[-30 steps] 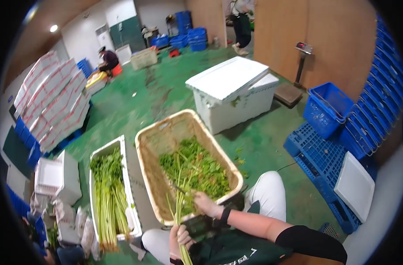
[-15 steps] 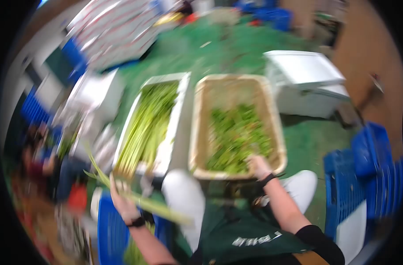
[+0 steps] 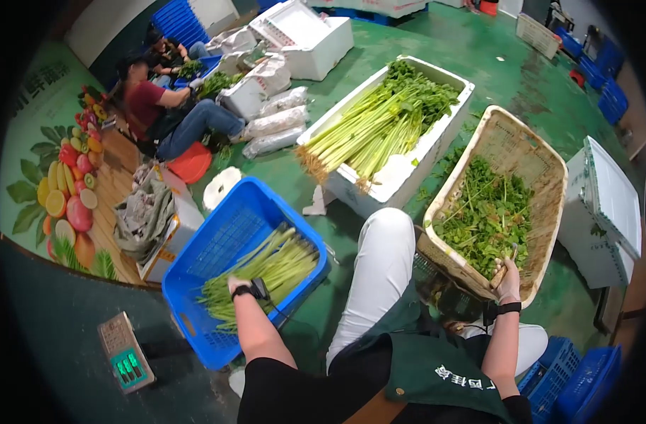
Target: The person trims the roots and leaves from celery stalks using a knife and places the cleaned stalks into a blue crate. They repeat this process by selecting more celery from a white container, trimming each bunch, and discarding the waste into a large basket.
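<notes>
My left hand [image 3: 241,284] is down inside a blue plastic crate [image 3: 185,277], its fingers curled at a bundle of trimmed celery stalks [image 3: 284,263] and partly hidden. In my right hand [image 3: 508,284] is a small knife [image 3: 500,274] with a tan handle, held over the near end of a beige plastic tub [image 3: 557,185]. Loose celery leaves [image 3: 487,208] cover the tub's bottom. Between crate and tub, a white foam box [image 3: 436,138] holds whole celery [image 3: 379,120], with roots toward me and leaves at the far end.
A digital scale [image 3: 127,353] lies on the floor at left. Two people [image 3: 149,106] sit at the upper left among greens and foam boxes [image 3: 316,49]. A lidded foam box [image 3: 602,212] stands right of the tub, with blue crates [image 3: 570,378] below it.
My view has swung left. My left hand has moved from holding celery stalks in the air down into the blue crate. My right hand stays at the tub.
</notes>
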The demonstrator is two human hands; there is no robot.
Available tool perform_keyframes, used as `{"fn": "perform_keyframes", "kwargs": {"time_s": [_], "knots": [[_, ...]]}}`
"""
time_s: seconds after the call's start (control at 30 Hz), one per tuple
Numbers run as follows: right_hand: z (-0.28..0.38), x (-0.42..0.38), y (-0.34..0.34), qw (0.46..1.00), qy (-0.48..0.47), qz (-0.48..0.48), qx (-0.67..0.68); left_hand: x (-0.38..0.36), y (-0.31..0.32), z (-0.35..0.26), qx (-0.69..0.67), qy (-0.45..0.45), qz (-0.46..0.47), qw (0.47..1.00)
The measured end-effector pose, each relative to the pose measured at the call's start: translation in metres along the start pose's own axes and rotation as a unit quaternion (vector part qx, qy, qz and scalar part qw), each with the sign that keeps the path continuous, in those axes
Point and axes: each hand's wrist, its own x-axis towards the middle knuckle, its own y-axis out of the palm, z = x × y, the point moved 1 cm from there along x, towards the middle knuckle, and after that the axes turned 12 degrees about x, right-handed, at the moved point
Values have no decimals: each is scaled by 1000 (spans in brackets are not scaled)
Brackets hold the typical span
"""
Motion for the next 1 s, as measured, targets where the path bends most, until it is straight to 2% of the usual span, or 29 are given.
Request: {"fn": "perform_keyframes", "kwargs": {"time_s": [0.03,0.1,0.13,0.17,0.2,0.27,0.33,0.4,0.47,0.5,0.53,0.6,0.7,0.73,0.87,0.9,0.97,1.0], "knots": [[0,1,2,1000,-8,0,10,4,20,-13,3,5,11,1000],[-1,2,0,1000,-24,2,-15,-55,76,6,14,-30,-163,986],[-1,3,-1,999,-32,0,-9,-94,106,-9,18,-49,-249,967],[-2,5,-2,999,-40,8,-31,-137,145,-19,110,163,-223,955],[-4,6,-3,997,-47,16,-54,-175,184,-30,193,366,-187,891],[-5,6,-2,996,-63,8,-63,-234,260,-51,277,530,-25,801],[-6,3,-1,994,-76,8,-78,-270,331,-54,370,593,65,713],[-6,1,0,992,-91,19,-83,-258,394,-44,385,728,89,560],[-7,-5,2,989,-112,19,-95,-240,441,-34,531,708,27,464],[-7,-7,3,987,-124,16,-103,-238,458,-29,662,610,0,435],[-7,-10,5,987,-128,22,-97,-239,465,-25,693,558,-3,456],[-9,-11,5,982,-143,29,-117,-221,481,-15,703,510,-2,496],[-11,-13,6,980,-153,36,-126,-254,472,0,724,536,-32,433],[-12,-15,7,978,-155,43,-132,-263,468,0,692,558,-1,459],[-13,-15,7,975,-156,57,-149,-305,462,-35,460,732,48,500],[-13,-16,6,975,-155,57,-145,-334,461,-51,386,733,59,556],[-13,-14,7,977,-154,63,-136,-393,460,-84,310,738,105,591],[-13,-14,9,977,-154,65,-130,-420,460,-95,309,742,104,586]]}}
